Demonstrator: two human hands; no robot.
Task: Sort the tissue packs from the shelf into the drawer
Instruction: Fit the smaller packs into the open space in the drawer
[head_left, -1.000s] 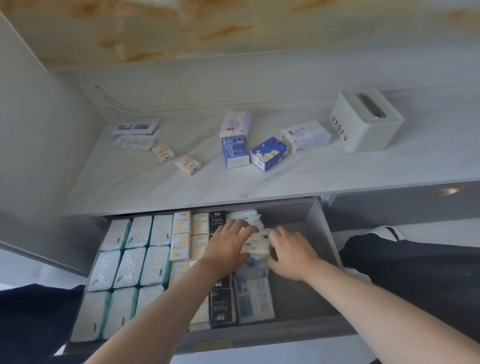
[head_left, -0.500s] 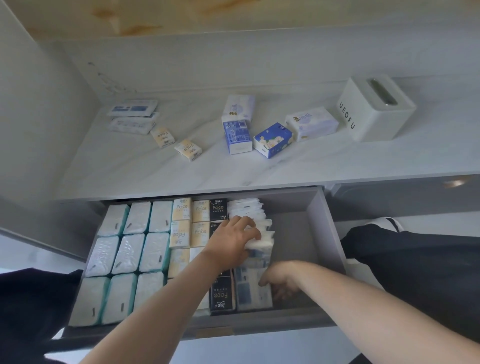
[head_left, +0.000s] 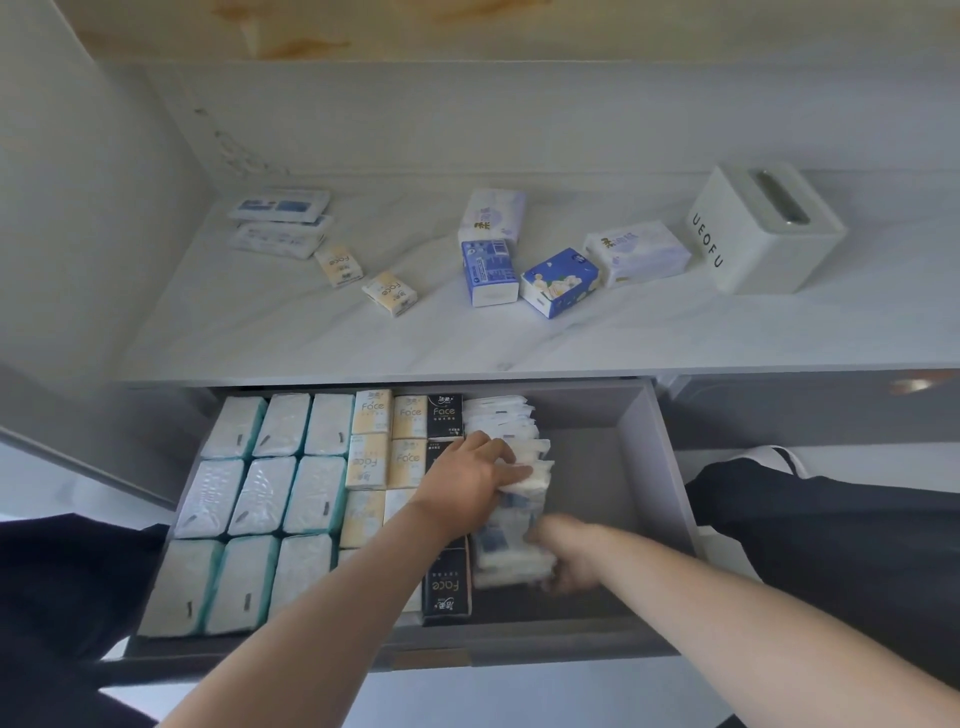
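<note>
The grey drawer (head_left: 639, 467) stands open under the shelf (head_left: 291, 338). It holds teal-edged white packs (head_left: 265, 493) at the left and yellow and black "Face" packs (head_left: 371, 415) in the middle. A row of flat white packs (head_left: 501, 415) runs right of these. My left hand (head_left: 475, 480) reaches over the Face packs, its fingers and thumb curled on the row's middle packs. My right hand (head_left: 569, 556), blurred, grips a bundle of flat packs (head_left: 511, 564) near the drawer front. On the shelf lie flat packs (head_left: 280, 208), two yellow packs (head_left: 389, 293) and a blue floral pack (head_left: 561, 280).
A white tissue box (head_left: 763, 228) marked UEOFU stands at the shelf's right. White-purple packs (head_left: 636, 252) and a blue-white pack (head_left: 488, 267) lie beside it. The drawer's right third is bare grey floor. A dark trouser leg (head_left: 831, 530) is right of the drawer.
My right hand left the middle of the row, dropped to the drawer front and took hold of the flat packs there. My left hand stayed on the row.
</note>
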